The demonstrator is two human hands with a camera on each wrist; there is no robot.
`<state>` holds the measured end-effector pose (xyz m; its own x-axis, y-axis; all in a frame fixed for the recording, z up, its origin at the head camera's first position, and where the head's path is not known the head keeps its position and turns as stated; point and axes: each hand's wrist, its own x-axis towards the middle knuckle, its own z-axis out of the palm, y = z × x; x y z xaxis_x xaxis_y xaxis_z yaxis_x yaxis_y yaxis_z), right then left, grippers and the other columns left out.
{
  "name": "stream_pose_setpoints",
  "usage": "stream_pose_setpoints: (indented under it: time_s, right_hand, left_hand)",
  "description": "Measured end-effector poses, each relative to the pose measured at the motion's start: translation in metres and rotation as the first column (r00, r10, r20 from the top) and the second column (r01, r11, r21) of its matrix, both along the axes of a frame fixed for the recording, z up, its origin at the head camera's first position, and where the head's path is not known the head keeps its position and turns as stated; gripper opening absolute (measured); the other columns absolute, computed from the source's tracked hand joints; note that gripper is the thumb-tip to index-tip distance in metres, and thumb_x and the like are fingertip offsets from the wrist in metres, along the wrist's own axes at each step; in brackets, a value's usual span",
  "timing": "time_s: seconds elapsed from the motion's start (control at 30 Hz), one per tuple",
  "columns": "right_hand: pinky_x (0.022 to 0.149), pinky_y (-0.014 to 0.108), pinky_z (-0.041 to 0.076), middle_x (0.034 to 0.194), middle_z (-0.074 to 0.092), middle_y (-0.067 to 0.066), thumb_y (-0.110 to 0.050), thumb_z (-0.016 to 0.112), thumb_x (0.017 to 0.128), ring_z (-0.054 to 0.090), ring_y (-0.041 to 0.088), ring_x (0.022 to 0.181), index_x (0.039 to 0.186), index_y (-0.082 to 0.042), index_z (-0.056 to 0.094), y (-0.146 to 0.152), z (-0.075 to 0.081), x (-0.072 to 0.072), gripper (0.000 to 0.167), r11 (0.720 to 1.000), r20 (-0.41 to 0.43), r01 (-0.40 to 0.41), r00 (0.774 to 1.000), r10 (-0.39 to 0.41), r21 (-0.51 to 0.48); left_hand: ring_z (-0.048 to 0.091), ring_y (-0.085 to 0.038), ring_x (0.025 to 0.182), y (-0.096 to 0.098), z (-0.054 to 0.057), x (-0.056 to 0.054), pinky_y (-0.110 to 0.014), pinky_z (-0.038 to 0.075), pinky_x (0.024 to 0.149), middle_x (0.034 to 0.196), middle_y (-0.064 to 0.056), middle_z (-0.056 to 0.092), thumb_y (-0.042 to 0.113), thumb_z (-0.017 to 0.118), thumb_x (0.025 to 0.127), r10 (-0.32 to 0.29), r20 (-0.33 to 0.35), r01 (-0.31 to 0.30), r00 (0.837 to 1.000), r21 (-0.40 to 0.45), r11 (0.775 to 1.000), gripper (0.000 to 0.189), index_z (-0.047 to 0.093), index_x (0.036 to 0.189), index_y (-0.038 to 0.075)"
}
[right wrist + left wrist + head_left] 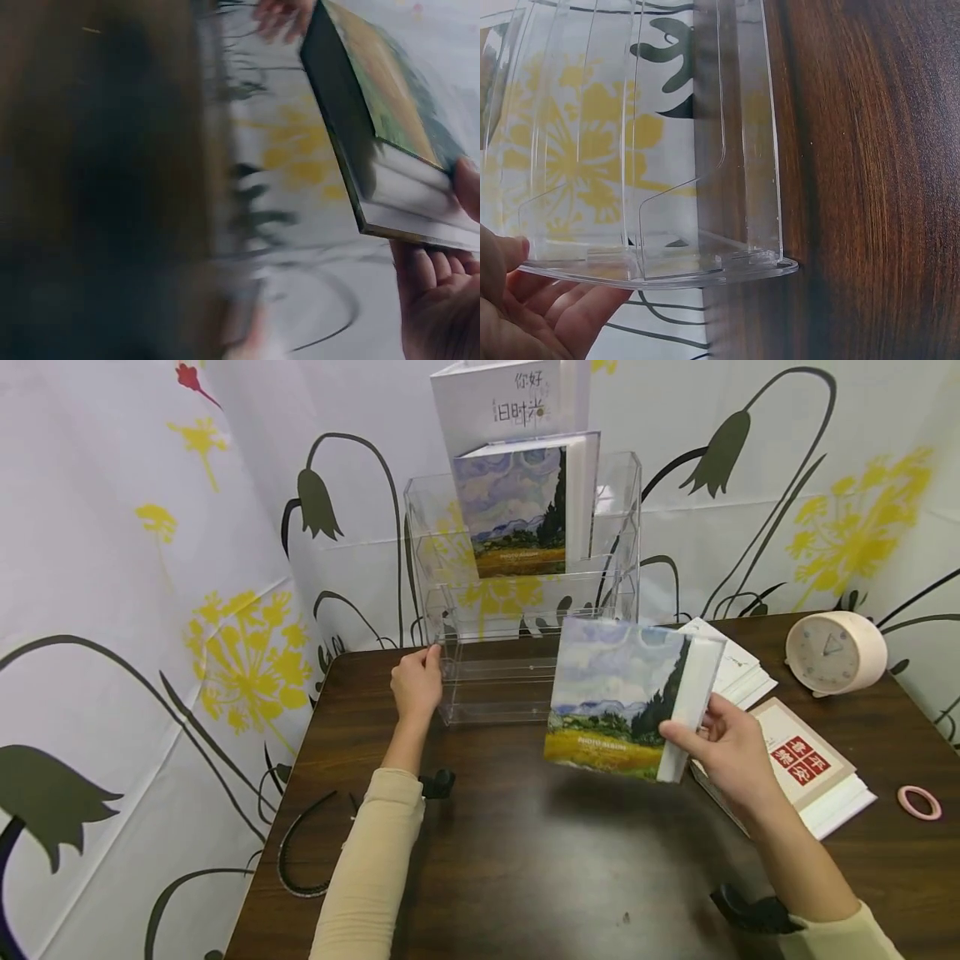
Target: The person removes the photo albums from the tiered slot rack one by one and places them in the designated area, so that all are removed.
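My right hand (731, 752) grips a photo album (611, 693) by its right edge, thumb across the front and fingers behind. The album has a painted landscape cover and is held up in front of a clear acrylic rack (495, 710). In the right wrist view, the album (405, 82) shows its thick page block between the covers. My left hand (417, 681) holds the rack's left side; in the left wrist view, the thumb and fingers pinch the rim of the side panel (667, 281). A matching album (517, 514) and a taller white book (502, 402) stand in upper tiers.
Right of the rack lie a white book (723, 660) and a book with a red square label (802, 760). A round clock (836, 652) stands behind them, with a pink ring (919, 802) near the right edge. A black cord (288, 852) lies at left.
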<state>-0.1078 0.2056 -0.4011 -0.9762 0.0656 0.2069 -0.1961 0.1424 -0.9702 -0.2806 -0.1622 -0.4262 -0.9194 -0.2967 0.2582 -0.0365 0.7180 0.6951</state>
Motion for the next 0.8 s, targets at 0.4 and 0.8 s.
stream_pose_setpoints:
  time_s: [0.4, 0.8]
  right_hand:
    - [0.060, 0.035, 0.056, 0.078, 0.072, 0.013, -0.013, 0.067, 0.093, 0.070, 0.019, 0.067, 0.132, 0.022, 0.041, 0.037, -0.075, 0.041, 0.059, 0.965, 0.486, -0.258, 0.839, 0.245, -0.041]
    - [0.063, 0.043, 0.057, 0.082, 0.071, 0.016, -0.011, 0.056, 0.099, 0.070, 0.025, 0.067, 0.132, 0.028, 0.031, 0.087, -0.091, 0.065, 0.057, 0.857, 0.548, -0.473, 0.671, 0.500, -0.203]
  left_hand:
    - [0.064, -0.042, 0.103, 0.001, 0.000, 0.000, -0.056, 0.045, 0.088, 0.099, -0.017, 0.072, 0.039, 0.051, 0.101, -0.010, 0.005, 0.010, 1.000, -0.010, 1.000, 0.038, 0.077, 0.105, 0.011]
    - [0.065, -0.042, 0.098, 0.000, -0.003, 0.000, -0.057, 0.045, 0.086, 0.092, -0.017, 0.071, 0.036, 0.052, 0.100, -0.020, -0.010, 0.019, 1.000, -0.013, 1.000, 0.038, 0.076, 0.094, 0.007]
